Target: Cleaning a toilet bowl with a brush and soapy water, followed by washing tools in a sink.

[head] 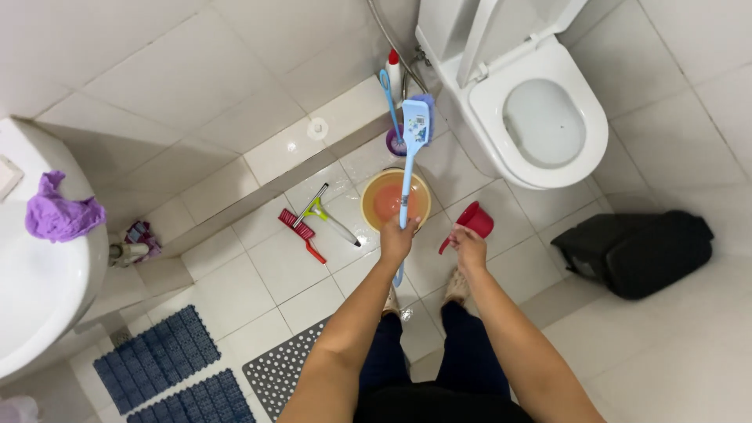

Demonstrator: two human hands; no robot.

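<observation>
My left hand (397, 237) grips the light blue handle of a long scrub brush (413, 149), whose flat head with a purple sponge points up toward the toilet. My right hand (468, 247) holds a red scoop (473, 220) by its handle, just right of the brush. Under both hands an orange-yellow bucket (377, 182) stands on the tiled floor. The white toilet (539, 110) is at the upper right with its lid and seat raised.
A red-and-green squeegee (318, 218) and a red brush lie left of the bucket. A blue toilet brush (392, 117) and spray bottle (394, 72) stand by the wall. Black bin (634, 251) at right; sink with purple cloth (59, 213) at left; mats (168, 364) below.
</observation>
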